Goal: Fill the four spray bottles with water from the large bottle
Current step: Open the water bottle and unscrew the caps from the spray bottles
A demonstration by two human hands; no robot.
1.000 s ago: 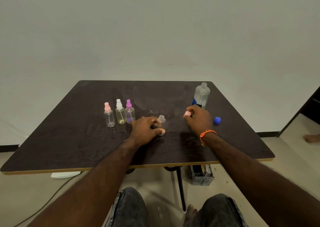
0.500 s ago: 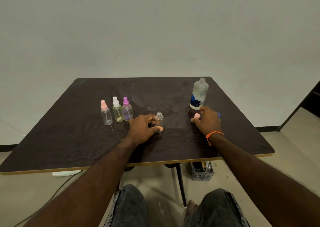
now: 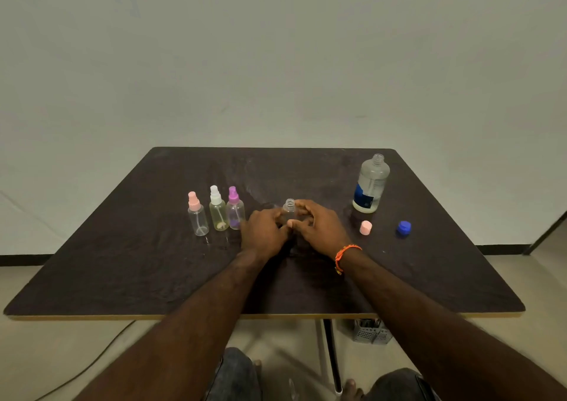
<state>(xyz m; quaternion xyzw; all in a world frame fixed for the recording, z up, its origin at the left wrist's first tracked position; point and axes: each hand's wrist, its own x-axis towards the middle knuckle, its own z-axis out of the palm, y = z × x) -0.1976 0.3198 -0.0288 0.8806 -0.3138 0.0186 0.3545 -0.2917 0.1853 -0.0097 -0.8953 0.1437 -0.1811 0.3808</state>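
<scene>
Three capped spray bottles (image 3: 217, 210) wait toward the counter's (image 3: 122, 272) left edge (fill unclear), both hands, left hand (image 3: 264, 232) and right hand (image 3: 319, 229), clasp the uncapped bottle (image 3: 289, 209) mid-counter, large bottle (image 3: 370, 184) open near the far-right corner, pouring not yet begun.

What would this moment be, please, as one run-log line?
step: ready pour | left hand + right hand: hold uncapped spray bottle | pink spray cap: on table | large bottle: open

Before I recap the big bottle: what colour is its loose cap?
Blue cap, clearest in the head view.
</scene>
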